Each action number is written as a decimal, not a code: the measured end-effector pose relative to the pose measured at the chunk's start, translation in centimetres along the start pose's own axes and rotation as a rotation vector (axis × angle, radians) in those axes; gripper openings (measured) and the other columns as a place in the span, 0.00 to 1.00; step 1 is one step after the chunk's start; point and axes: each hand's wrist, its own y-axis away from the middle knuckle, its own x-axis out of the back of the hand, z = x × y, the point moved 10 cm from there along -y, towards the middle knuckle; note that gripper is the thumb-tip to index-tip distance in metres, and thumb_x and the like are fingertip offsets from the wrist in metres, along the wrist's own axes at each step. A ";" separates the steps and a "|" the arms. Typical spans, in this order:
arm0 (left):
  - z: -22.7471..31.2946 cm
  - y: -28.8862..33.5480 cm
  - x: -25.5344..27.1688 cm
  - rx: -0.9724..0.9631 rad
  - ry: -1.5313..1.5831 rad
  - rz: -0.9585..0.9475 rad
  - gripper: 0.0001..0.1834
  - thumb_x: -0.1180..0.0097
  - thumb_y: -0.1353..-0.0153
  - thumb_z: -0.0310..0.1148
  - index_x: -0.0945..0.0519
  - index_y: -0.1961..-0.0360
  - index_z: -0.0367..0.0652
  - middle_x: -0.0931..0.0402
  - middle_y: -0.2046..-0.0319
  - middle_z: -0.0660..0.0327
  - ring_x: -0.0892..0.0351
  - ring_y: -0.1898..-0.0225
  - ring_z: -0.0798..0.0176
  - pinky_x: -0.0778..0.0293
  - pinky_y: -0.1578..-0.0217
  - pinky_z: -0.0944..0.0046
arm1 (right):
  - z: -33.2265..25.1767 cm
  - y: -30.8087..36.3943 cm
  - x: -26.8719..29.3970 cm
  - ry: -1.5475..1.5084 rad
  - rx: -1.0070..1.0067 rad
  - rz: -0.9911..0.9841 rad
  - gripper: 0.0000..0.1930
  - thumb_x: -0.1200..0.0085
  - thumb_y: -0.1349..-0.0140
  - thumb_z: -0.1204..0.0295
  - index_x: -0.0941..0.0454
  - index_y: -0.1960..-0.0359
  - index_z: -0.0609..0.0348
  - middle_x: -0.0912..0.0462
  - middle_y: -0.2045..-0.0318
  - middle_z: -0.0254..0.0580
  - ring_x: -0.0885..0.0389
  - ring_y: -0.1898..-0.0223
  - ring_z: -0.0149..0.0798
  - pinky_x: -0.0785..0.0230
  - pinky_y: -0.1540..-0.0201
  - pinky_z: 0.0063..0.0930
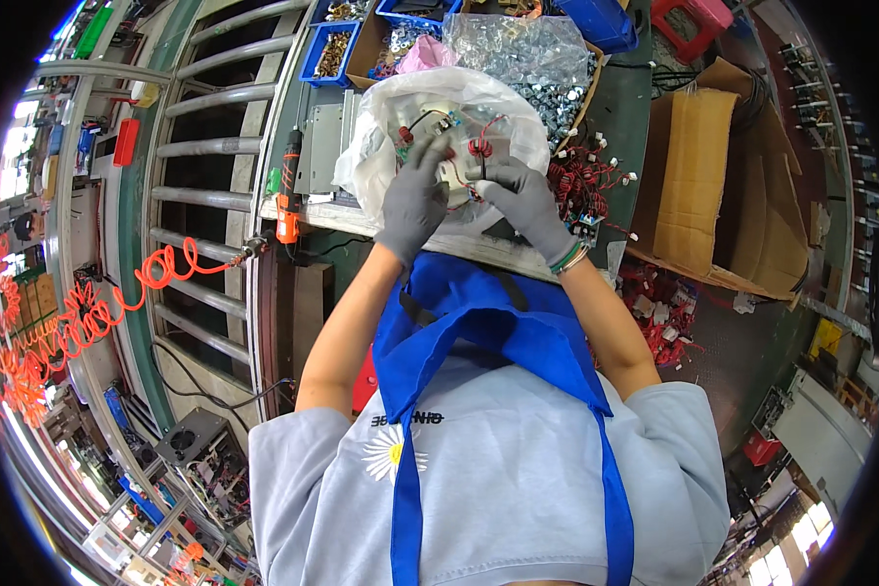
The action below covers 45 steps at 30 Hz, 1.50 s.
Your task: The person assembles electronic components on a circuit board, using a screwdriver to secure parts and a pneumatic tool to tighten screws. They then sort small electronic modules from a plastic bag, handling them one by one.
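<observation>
A container lined with a white plastic bag (371, 127) stands in front of me, with small circuit parts and thin wires inside. My left hand (416, 195), in a grey glove, reaches over it with fingers stretched out and apart, close to a small board with a connector (443, 125). My right hand (523, 198), also gloved in grey, is closed in a pinch at the bag's right side. Its fingertips are on the lead of a red wound coil (480, 146), which sticks up just beyond them. The fingers partly cover what lies below.
Several red coils with leads (586, 186) are heaped right of the bag, below a clear bag of metal parts (523, 49). Blue bins (328, 54) stand behind. An orange electric screwdriver (288, 195) is at left, beside a roller conveyor (210, 146). An open cardboard box (693, 186) sits right.
</observation>
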 end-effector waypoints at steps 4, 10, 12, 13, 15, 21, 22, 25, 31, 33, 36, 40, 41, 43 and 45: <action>-3.1 -0.8 -4.3 -0.117 -0.251 -0.202 0.11 0.43 0.46 0.27 0.21 0.60 0.44 0.23 0.58 0.56 0.20 0.60 0.46 0.24 0.62 0.50 | -6.9 1.5 0.5 -0.037 0.192 0.084 0.12 0.42 0.42 0.78 0.16 0.55 0.61 0.25 0.57 0.34 0.25 0.60 0.25 0.32 0.59 0.18; -6.0 0.3 0.9 -0.021 0.284 0.206 0.11 0.41 0.40 0.31 0.18 0.56 0.44 0.19 0.63 0.57 0.18 0.65 0.55 0.25 0.65 0.59 | -14.2 7.1 7.6 -0.140 0.339 0.420 0.12 0.46 0.37 0.77 0.18 0.53 0.64 0.19 0.59 0.33 0.24 0.63 0.24 0.31 0.62 0.17; -9.8 1.4 2.0 0.334 0.652 0.248 0.13 0.43 0.33 0.37 0.18 0.52 0.42 0.19 0.65 0.61 0.20 0.65 0.67 0.26 0.66 0.67 | -11.9 7.9 10.5 -0.188 0.160 0.582 0.12 0.48 0.34 0.74 0.18 0.52 0.64 0.17 0.64 0.34 0.23 0.67 0.22 0.31 0.66 0.16; -9.2 1.5 3.6 0.385 0.740 0.306 0.18 0.47 0.30 0.44 0.19 0.52 0.40 0.20 0.65 0.64 0.21 0.64 0.73 0.26 0.66 0.69 | -10.5 7.7 11.5 -0.144 0.106 0.604 0.13 0.49 0.33 0.72 0.19 0.51 0.65 0.17 0.67 0.35 0.24 0.68 0.20 0.32 0.69 0.14; -8.3 1.2 5.4 0.357 0.768 0.312 0.20 0.49 0.29 0.43 0.21 0.49 0.37 0.18 0.62 0.61 0.20 0.64 0.71 0.25 0.67 0.70 | -5.1 7.2 12.8 -0.120 -0.078 0.550 0.14 0.47 0.33 0.69 0.20 0.50 0.64 0.16 0.68 0.35 0.24 0.69 0.20 0.32 0.69 0.14; -7.9 1.7 2.7 0.250 0.671 0.040 0.15 0.46 0.32 0.36 0.20 0.50 0.38 0.19 0.55 0.61 0.20 0.59 0.68 0.24 0.60 0.67 | -2.8 6.7 8.9 0.755 0.072 0.377 0.23 0.42 0.40 0.65 0.27 0.43 0.56 0.23 0.52 0.48 0.20 0.56 0.49 0.24 0.55 0.38; -6.4 1.4 1.9 -0.066 0.384 0.004 0.13 0.44 0.39 0.29 0.20 0.52 0.41 0.19 0.56 0.61 0.19 0.58 0.62 0.24 0.59 0.63 | -3.0 6.0 7.1 0.516 0.015 0.301 0.23 0.42 0.40 0.64 0.26 0.43 0.55 0.22 0.54 0.47 0.20 0.57 0.48 0.25 0.54 0.37; -0.3 1.2 -1.0 -0.090 -0.064 -0.241 0.15 0.45 0.45 0.27 0.20 0.55 0.45 0.21 0.60 0.55 0.20 0.59 0.49 0.25 0.59 0.55 | -2.7 4.4 2.2 0.395 0.060 0.063 0.24 0.39 0.41 0.63 0.26 0.43 0.55 0.22 0.56 0.47 0.19 0.58 0.45 0.25 0.55 0.33; 3.1 3.5 -4.1 -0.129 -0.076 -0.195 0.18 0.40 0.48 0.28 0.22 0.54 0.45 0.22 0.59 0.56 0.20 0.60 0.46 0.24 0.62 0.51 | -3.2 4.2 -0.7 0.449 0.177 -0.004 0.24 0.40 0.40 0.64 0.25 0.42 0.58 0.19 0.61 0.41 0.19 0.60 0.33 0.26 0.57 0.28; 2.9 4.0 -4.0 -0.131 -0.053 -0.137 0.19 0.40 0.48 0.25 0.22 0.52 0.44 0.22 0.57 0.55 0.19 0.61 0.48 0.23 0.62 0.54 | -1.1 4.4 -0.6 0.332 -0.034 -0.072 0.22 0.42 0.41 0.69 0.24 0.43 0.58 0.17 0.64 0.44 0.18 0.63 0.33 0.25 0.57 0.28; 1.0 3.1 -2.2 0.022 0.100 -0.034 0.22 0.42 0.47 0.20 0.23 0.49 0.43 0.22 0.56 0.54 0.18 0.64 0.55 0.23 0.64 0.60 | -0.5 4.2 0.8 0.130 -0.167 -0.009 0.19 0.46 0.41 0.75 0.22 0.46 0.60 0.15 0.66 0.41 0.19 0.65 0.30 0.25 0.57 0.26; -5.7 0.6 -1.8 0.346 0.318 0.075 0.16 0.42 0.38 0.31 0.21 0.51 0.37 0.18 0.62 0.50 0.16 0.67 0.57 0.22 0.66 0.60 | -1.4 3.7 2.0 0.000 -0.109 0.064 0.15 0.47 0.40 0.75 0.19 0.52 0.64 0.15 0.63 0.36 0.21 0.62 0.23 0.27 0.57 0.21; -5.6 -0.2 -2.9 0.425 0.347 -0.039 0.15 0.44 0.37 0.33 0.21 0.52 0.36 0.18 0.64 0.50 0.17 0.69 0.59 0.23 0.69 0.61 | -2.3 3.6 1.6 -0.027 -0.137 0.024 0.14 0.47 0.39 0.75 0.18 0.53 0.64 0.15 0.62 0.36 0.21 0.62 0.24 0.27 0.56 0.20; -4.9 -1.4 -5.7 0.573 0.408 -0.272 0.16 0.46 0.33 0.37 0.20 0.53 0.34 0.17 0.68 0.52 0.17 0.73 0.63 0.24 0.74 0.64 | -3.9 3.9 0.5 -0.073 -0.071 -0.014 0.13 0.47 0.39 0.75 0.18 0.53 0.64 0.15 0.62 0.36 0.21 0.62 0.24 0.27 0.56 0.20; -6.7 -1.2 -8.8 0.722 0.951 -0.285 0.17 0.46 0.33 0.38 0.20 0.52 0.35 0.17 0.67 0.55 0.18 0.76 0.68 0.29 0.79 0.70 | -5.2 4.7 -0.4 -0.152 -0.159 -0.064 0.13 0.47 0.39 0.76 0.18 0.54 0.65 0.15 0.63 0.34 0.21 0.63 0.24 0.27 0.57 0.20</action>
